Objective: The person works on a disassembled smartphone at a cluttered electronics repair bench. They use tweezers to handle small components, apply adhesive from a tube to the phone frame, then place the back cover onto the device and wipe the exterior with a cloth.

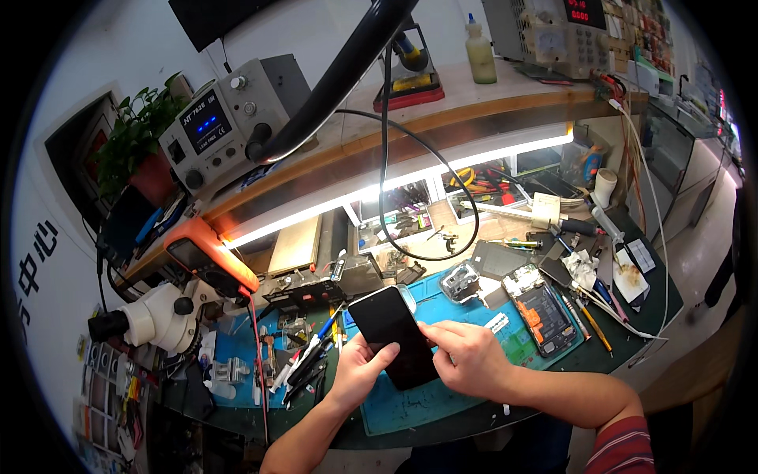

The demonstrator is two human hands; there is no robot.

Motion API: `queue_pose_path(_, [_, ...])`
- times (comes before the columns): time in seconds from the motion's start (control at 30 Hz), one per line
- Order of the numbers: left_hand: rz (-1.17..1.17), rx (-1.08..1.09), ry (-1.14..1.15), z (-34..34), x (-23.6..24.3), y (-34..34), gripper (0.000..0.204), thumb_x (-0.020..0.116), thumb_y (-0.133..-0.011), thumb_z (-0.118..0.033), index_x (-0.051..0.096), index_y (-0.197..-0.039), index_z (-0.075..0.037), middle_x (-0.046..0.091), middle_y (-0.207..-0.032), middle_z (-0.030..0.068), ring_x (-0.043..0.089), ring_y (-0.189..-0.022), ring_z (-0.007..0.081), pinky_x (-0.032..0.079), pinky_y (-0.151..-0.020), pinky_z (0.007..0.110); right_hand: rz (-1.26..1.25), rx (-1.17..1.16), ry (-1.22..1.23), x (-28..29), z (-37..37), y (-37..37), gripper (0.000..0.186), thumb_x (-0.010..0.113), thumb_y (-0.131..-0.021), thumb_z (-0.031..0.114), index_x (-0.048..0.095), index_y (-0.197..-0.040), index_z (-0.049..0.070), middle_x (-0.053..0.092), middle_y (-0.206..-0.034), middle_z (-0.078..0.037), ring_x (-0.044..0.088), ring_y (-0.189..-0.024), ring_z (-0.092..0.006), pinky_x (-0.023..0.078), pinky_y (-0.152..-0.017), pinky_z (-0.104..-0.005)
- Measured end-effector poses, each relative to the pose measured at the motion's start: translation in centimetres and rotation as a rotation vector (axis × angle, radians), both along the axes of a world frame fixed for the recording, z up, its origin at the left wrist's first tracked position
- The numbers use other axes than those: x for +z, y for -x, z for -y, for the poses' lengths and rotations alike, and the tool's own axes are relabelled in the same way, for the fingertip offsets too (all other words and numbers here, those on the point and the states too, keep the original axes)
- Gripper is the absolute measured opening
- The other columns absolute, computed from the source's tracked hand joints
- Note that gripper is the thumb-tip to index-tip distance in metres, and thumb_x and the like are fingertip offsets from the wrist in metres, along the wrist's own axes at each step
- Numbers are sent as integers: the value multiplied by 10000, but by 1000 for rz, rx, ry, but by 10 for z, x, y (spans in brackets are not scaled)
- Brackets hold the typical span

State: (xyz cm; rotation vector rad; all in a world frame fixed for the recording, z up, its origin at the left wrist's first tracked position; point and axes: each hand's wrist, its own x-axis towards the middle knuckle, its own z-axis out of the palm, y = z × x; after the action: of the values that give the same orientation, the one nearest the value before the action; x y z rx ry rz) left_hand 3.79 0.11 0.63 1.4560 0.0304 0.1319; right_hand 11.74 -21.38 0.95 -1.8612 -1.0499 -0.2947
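Observation:
A black smartphone [387, 324] with a dark screen is tilted above the blue work mat [395, 415]. My left hand [362, 363] grips its left side, thumb lying over the screen. My right hand [466, 355] is closed at the phone's right edge, index finger and thumb touching it there. An opened phone [545, 316] with an orange ribbon part lies on the mat to the right. A small metal-and-glass piece [459, 283] sits above it to the left.
A microscope [150, 320] and orange multimeter [213, 257] stand at the left. Pens and tools [308, 359] crowd beside the phone; more [592, 300] lie at the right. A black hose [332, 71] and looped cable hang above. A shelf [505, 103] with instruments runs along the back.

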Motion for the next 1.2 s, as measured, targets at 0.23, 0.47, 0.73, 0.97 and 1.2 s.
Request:
queue_pose_path(0.23, [-36,-39,-24,-2,1,-3,343,660,-1025,-57,563,-1339,42,693,-1291,122,683,-1153,177,548,-1005,337,-18,3,5,-2,1,1,452,626,-810,-33,700,-1256,-10,730,-1008,-157,720,-827,-328,592,-708,-395])
queue_pose_path(0.47, [-47,-62,-25,-2,5,-1,357,649,-1031,-59,540,-1352,51,688,-1298,134,682,-1159,184,549,-1018,348,-40,14,6,-4,-2,0,441,630,-803,-19,708,-1236,9,731,-1029,-134,718,-821,-322,591,-697,-403])
queue_pose_path(0.73, [-52,-55,-32,-3,2,-1,358,665,-1033,-82,550,-1342,58,696,-1286,136,685,-1154,181,553,-1012,347,-33,5,1,-6,-3,-1,444,629,-802,-29,711,-1236,18,733,-1020,-126,710,-772,-315,584,-664,-387])
queue_pose_path(0.97, [-66,-38,-36,-1,5,0,355,665,-1035,-86,558,-1341,58,700,-1280,129,687,-1144,175,555,-1005,344,-41,6,-4,-4,-3,0,450,625,-802,-32,714,-1239,18,736,-1017,-125,711,-771,-313,580,-661,-387])
queue_pose_path(1.2, [-58,-54,-10,0,4,-1,354,660,-1038,-86,562,-1350,51,698,-1287,122,681,-1150,170,549,-1013,345,-29,1,-32,-5,-3,0,445,626,-797,-37,721,-1228,18,739,-1014,-125,710,-769,-313,580,-661,-385])
